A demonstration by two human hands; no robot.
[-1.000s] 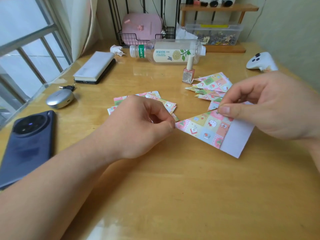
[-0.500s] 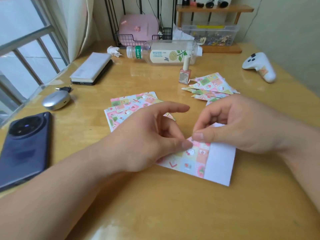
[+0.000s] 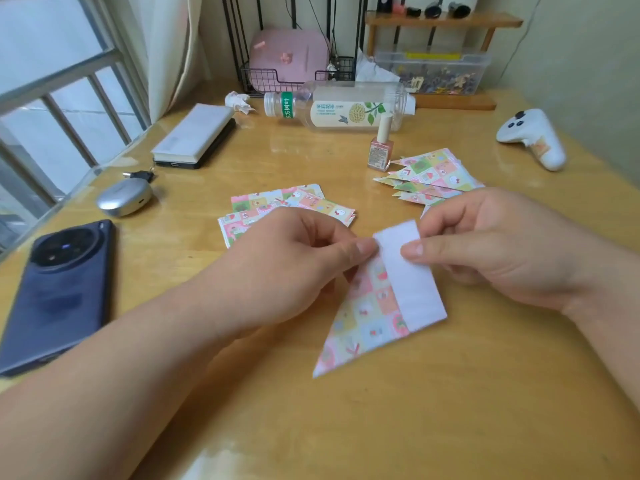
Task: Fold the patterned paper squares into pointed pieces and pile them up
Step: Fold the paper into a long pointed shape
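Observation:
A half-folded patterned paper (image 3: 377,306) with a white strip along its right side is held over the wooden table (image 3: 415,410), its point aimed down and to the left. My left hand (image 3: 294,265) pinches its upper left edge. My right hand (image 3: 491,247) pinches the white strip at the top. Behind my left hand lies a small stack of flat patterned squares (image 3: 277,206), partly hidden by the hand. A pile of folded pointed pieces (image 3: 429,178) sits behind my right hand.
A nail polish bottle (image 3: 381,150) stands beside the pile, with a plastic bottle (image 3: 339,105) lying behind it. A white game controller (image 3: 533,140) is at the right. A phone (image 3: 59,285), earbud case (image 3: 124,200) and notebook (image 3: 194,133) occupy the left.
The folded paper has been turned: its point, aimed left before, now aims down-left, and the white strip now runs up to both pinching hands.

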